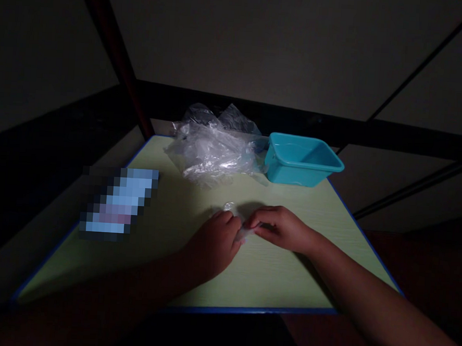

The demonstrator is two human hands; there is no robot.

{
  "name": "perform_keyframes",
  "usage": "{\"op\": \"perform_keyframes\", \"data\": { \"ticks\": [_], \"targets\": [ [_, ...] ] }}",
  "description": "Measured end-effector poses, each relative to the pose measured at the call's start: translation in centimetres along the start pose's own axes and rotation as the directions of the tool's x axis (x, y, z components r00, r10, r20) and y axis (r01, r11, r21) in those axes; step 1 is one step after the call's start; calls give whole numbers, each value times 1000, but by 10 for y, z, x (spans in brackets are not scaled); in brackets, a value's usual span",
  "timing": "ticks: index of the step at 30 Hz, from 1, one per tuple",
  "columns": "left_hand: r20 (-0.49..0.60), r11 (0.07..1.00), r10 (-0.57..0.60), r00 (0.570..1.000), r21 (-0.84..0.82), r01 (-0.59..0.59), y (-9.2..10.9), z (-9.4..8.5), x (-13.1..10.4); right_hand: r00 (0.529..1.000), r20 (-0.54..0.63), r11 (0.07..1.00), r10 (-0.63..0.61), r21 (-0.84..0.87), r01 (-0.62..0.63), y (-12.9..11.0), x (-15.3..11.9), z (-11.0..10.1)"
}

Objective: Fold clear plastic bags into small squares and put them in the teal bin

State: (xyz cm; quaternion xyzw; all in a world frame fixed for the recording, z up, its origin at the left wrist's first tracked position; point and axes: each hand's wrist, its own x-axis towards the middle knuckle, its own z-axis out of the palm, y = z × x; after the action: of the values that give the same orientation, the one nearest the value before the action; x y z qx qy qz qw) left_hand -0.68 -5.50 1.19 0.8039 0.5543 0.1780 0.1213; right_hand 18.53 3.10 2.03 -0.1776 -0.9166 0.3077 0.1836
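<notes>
Both of my hands meet over the middle of the pale green table (287, 281). My left hand (217, 242) is closed on a small piece of clear plastic (229, 207), part of which sticks out above the knuckles. From the right, my right hand (278, 228) pinches the same crumpled plastic between thumb and fingers. The fingers hide most of the plastic, so its shape is unclear. Behind the hands lies a loose heap of clear plastic bags (220, 151).
A turquoise bin (297, 174) stands at the table's back right, beside the heap. At the left edge is a blurred-out bright rectangular object (123, 200). Dark panels rise behind the table, which has a blue edge.
</notes>
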Motion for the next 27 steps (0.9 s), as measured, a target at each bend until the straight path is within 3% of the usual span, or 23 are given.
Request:
{"op": "perform_keyframes", "data": {
  "ticks": [4, 10, 17, 22, 27],
  "targets": [
    [32, 999, -37, 999, -15, 38, -2, -7, 2, 993, -23, 978, 116, 176, -110, 3, -1, 2],
    [53, 968, -136, 989, -207, 144, -7, -15, 5, 972, -12, 902, 234, 375, -213, 13, 3, 9],
    [123, 910, -219, 968, -332, 248, -4, -18, 7, 970, 36, 889, 241, 393, -235, 15, 4, 7],
    [84, 883, -221, 972, -406, 236, -10, -16, 7, 962, 16, 878, 271, 404, -254, 15, 6, 12],
    [68, 894, -304, 950, -325, 309, -13, -23, 11, 951, -42, 843, 305, 476, -249, 15, 11, 20]
  ]
}}
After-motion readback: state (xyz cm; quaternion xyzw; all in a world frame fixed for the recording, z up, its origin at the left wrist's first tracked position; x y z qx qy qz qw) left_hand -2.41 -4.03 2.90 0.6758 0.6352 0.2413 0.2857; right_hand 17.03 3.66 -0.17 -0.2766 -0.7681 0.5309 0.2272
